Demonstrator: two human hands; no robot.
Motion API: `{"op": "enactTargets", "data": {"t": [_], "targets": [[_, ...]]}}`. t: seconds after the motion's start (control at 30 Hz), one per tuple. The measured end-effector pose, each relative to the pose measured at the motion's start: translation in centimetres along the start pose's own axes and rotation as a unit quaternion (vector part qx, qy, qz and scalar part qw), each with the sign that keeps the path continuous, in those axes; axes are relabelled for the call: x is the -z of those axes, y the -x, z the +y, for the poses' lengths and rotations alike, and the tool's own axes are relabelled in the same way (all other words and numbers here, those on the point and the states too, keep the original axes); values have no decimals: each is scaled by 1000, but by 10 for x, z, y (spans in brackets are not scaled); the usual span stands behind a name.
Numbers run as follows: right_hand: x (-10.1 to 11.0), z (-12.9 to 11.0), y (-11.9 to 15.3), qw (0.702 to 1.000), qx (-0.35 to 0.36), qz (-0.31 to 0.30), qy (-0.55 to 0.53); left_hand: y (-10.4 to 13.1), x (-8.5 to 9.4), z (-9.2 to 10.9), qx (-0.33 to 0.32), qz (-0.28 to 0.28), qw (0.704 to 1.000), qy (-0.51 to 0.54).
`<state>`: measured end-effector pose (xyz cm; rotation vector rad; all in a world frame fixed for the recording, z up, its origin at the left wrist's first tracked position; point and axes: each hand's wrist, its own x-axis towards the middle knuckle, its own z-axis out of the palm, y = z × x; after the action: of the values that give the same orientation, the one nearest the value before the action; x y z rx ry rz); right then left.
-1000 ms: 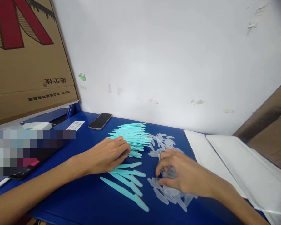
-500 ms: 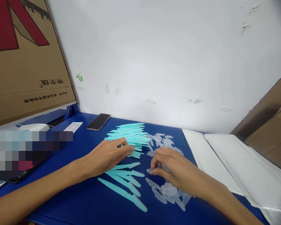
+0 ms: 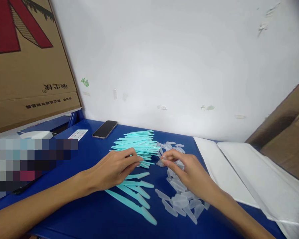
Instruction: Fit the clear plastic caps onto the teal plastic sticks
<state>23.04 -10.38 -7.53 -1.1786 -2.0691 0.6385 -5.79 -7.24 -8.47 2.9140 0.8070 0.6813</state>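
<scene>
My left hand point(image 3: 122, 166) is closed in a pinch on a teal eyebrow razor point(image 3: 149, 163), whose tip points right toward my other hand. Behind it lies a dense pile of teal razors point(image 3: 137, 141). Several capped-looking razors point(image 3: 132, 202) are fanned out below my left hand. My right hand point(image 3: 186, 167) pinches a small translucent cap point(image 3: 161, 160) between thumb and forefinger, mostly hidden by the fingertips. Loose translucent caps point(image 3: 179, 201) are scattered under and in front of my right hand, with more caps point(image 3: 170, 145) behind it.
A phone point(image 3: 105, 129) and a printed card point(image 3: 77, 134) lie toward the back left of the blue table point(image 3: 89, 212). White padded sheets point(image 3: 254, 172) cover the right side. Cardboard boxes point(image 3: 32, 73) stand at left and right, before a white wall point(image 3: 164, 59).
My right hand has moved up and away from me with the cap, closer to the razor's tip. My left hand has barely shifted; the razor in it now shows past the fingertips.
</scene>
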Motion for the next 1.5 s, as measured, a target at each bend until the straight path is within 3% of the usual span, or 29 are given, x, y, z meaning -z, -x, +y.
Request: {"op": "enactTargets", "data": {"t": [0.17, 0.37, 0.6, 1.0, 1.2, 1.5], "targets": [[-3, -1, -1, 997, -37, 10, -63, -1, -2, 3, -8, -1, 1000, 2], [-7, 0, -2, 989, -32, 84, -117, -1, -4, 3, -20, 20, 1000, 9], [-3, -3, -1, 973, -56, 32, -221, -1, -5, 3, -16, 36, 999, 6], [-1, -6, 1, 992, -37, -1, -117, -1, -5, 0, -20, 79, 997, 0], [-6, -3, 1, 993, -15, -14, -118, -1, -6, 1, -37, 82, 996, 8], [-21, -13, 6, 995, 19, 7, -94, 2, -15, 7, -64, 128, 989, 32]]}}
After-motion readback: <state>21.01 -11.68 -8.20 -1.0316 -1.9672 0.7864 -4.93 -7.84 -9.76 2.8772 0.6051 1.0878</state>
